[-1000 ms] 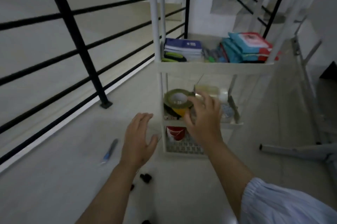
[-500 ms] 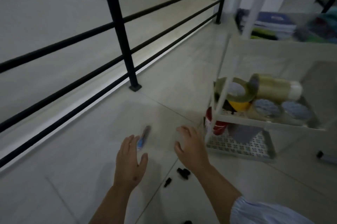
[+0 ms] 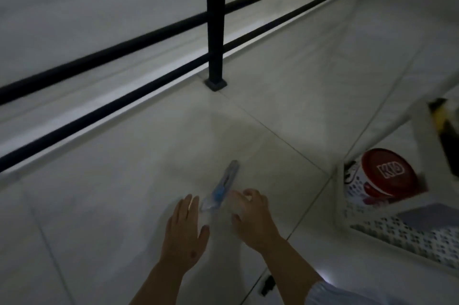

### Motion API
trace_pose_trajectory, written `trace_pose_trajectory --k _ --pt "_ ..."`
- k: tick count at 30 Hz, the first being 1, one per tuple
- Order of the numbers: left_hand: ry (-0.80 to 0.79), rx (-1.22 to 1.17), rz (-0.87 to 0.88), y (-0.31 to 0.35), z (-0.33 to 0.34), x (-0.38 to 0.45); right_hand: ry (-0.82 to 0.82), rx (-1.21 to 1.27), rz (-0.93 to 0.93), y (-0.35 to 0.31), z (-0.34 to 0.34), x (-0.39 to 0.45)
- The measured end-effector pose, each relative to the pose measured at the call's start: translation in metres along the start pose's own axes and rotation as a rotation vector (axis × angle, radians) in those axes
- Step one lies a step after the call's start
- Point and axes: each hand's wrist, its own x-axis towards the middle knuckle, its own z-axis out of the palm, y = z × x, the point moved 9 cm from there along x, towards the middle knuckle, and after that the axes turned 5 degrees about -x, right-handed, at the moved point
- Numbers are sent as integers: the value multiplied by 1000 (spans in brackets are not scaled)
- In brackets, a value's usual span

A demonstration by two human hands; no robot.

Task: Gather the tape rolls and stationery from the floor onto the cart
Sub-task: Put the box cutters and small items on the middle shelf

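Observation:
A blue and grey pen-shaped tool [image 3: 221, 188] lies on the pale floor tiles between my two hands. My right hand [image 3: 249, 215] hovers at its right side with curled fingers close to its near end; whether they touch it is blurred. My left hand [image 3: 185, 232] is flat and open just left of it, holding nothing. At the right edge stands the white cart [image 3: 419, 128], with a yellow-and-black tape roll [image 3: 443, 118] on its middle shelf and a red-lidded tub [image 3: 385, 176] on the perforated bottom shelf.
A black metal railing [image 3: 215, 21] with a post bolted to the floor runs across the back. A small black clip [image 3: 267, 284] lies on the tiles near my right forearm. Open floor spreads to the left.
My view has swung left and down, away from the cart. Both hands have reached forward to the blue tool, and my right hand has come from the cart's tape shelf to the floor.

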Motion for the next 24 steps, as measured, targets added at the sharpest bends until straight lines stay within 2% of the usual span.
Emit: trace_pose_trajectory --k 7,11,13,18,24 --pt "-106 186 -36 -23 38 12 -215 12 -38 -15 62 38" --pt "-48 214 -22 -27 47 7 -110 -21 41 -12 59 41" --pt "-13 188 -57 -25 47 4 -52 61 110 -5 53 41" --pt "-53 66 -137 -10 53 0 -23 479 215 16 44 41" --pt "-111 -39 -99 21 50 -6 -15 676 246 34 3 11"
